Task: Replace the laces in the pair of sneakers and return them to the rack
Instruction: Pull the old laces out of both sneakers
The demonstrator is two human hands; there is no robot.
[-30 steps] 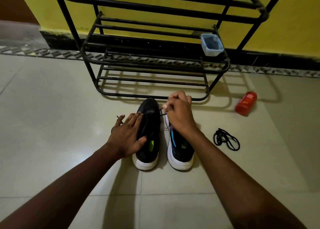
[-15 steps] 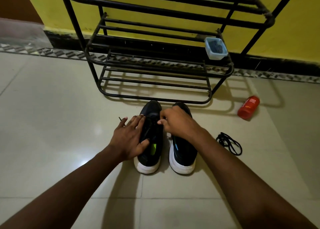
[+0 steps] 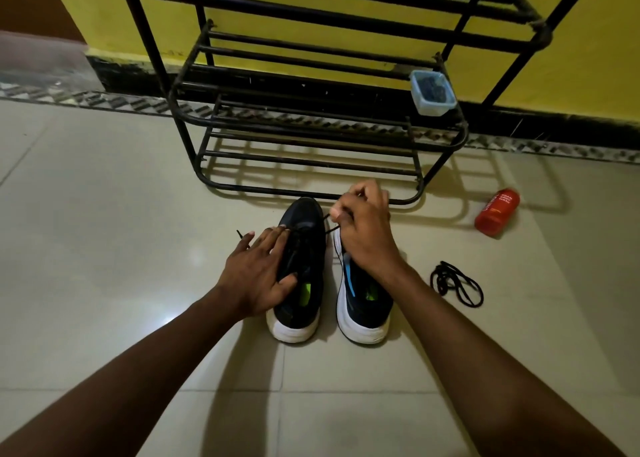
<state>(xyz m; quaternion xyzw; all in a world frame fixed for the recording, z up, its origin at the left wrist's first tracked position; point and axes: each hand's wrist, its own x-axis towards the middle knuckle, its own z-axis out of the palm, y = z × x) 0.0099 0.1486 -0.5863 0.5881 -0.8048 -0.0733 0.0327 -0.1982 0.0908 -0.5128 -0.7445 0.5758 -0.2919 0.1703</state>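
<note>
Two black sneakers with white soles stand side by side on the floor, toes toward the rack: the left sneaker (image 3: 302,276) and the right sneaker (image 3: 363,304). My left hand (image 3: 258,276) rests on the left sneaker's side, fingers spread and straight over the eyelets. My right hand (image 3: 363,228) hovers above the right sneaker's toe and pinches a black lace (image 3: 327,226) that runs out of the left sneaker. A lace tip (image 3: 239,234) pokes out beyond my left fingers. A loose black lace (image 3: 455,283) lies coiled on the floor to the right.
The black metal shoe rack (image 3: 311,117) stands against the yellow wall just beyond the sneakers. A small blue-rimmed plastic box (image 3: 433,93) sits on its right end. An orange bottle (image 3: 497,212) lies on the tiled floor at the right.
My right hand has risen from the tongue of the left sneaker and drawn the lace up and to the right. My left hand stays on the left sneaker.
</note>
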